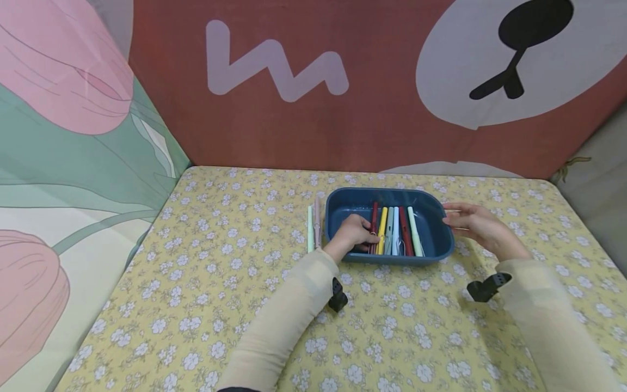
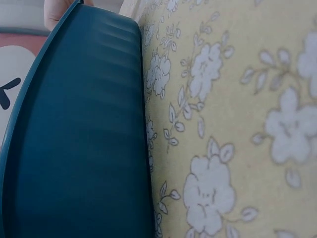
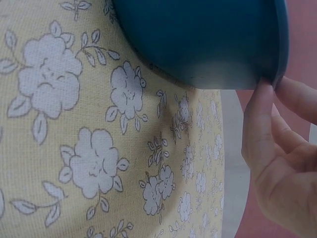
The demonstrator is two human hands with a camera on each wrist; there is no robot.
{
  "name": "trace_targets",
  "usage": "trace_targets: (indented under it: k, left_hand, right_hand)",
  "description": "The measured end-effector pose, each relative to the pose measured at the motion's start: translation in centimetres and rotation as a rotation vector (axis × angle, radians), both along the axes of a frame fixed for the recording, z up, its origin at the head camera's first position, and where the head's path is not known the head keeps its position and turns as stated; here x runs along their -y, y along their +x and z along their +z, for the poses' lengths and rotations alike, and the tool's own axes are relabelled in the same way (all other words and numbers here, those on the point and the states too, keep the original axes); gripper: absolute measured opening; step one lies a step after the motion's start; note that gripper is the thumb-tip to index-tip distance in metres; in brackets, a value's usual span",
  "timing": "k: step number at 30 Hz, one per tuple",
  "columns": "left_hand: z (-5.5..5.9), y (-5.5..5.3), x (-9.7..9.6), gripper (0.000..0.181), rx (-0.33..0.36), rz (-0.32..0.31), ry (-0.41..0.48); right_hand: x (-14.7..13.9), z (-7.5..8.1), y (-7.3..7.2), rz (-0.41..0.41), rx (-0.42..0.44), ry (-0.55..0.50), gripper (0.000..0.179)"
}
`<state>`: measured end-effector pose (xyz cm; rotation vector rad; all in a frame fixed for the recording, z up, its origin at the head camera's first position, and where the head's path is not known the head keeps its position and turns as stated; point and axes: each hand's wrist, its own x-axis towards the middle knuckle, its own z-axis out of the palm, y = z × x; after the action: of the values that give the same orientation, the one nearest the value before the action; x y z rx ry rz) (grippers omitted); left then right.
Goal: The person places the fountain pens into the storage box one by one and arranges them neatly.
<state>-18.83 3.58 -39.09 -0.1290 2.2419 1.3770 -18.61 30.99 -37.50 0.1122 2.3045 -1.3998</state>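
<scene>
A dark blue rectangular box (image 1: 392, 260) stands on the flowered cloth, with several slim capped pens side by side inside. My left hand (image 1: 354, 235) reaches over its near left side and pinches the leftmost dark red pen (image 1: 374, 215). Close to the thumb lies a yellow pen (image 1: 382, 223), then a grey-green pen (image 1: 389, 231), a light blue pen (image 1: 395, 228), another dark red pen (image 1: 405, 231) and a pale green pen (image 1: 415, 231). At the box's right end my right hand (image 1: 477, 226) pinches the rim between thumb and fingers, clearly seen in the right wrist view.
Left of the box, a mint green pen (image 1: 310, 228) and a dusty pink pen (image 1: 317, 220) lie on the yellow flowered cloth (image 1: 196, 305). A red-brown printed wall (image 1: 294, 136) rises behind the table, and a tulip-patterned panel (image 1: 73, 163) borders its left side.
</scene>
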Motion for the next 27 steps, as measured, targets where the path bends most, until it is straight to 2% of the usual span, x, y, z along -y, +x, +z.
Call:
trace_targets:
  k: [6, 17, 22, 27]
  left_hand:
    - [0.11, 0.03, 0.01, 0.032, 0.008, 0.006, 0.007]
    - [0.09, 0.15, 0.13, 0.033, -0.006, 0.003, 0.038]
    - [0.0, 0.21, 0.21, 0.033, -0.036, 0.009, 0.023]
    - [-0.09, 0.1, 0.34, 0.033, -0.096, 0.007, -0.024]
  right_hand:
    - [0.03, 0.0, 0.01, -0.002, -0.001, 0.001, 0.066]
    - [-0.03, -0.02, 0.03, -0.005, 0.0, -0.002, 0.066]
    - [-0.04, -0.07, 0.0, -0.007, 0.0, 0.0, 0.066]
    - [-0.04, -0.06, -0.01, -0.015, 0.001, -0.003, 0.067]
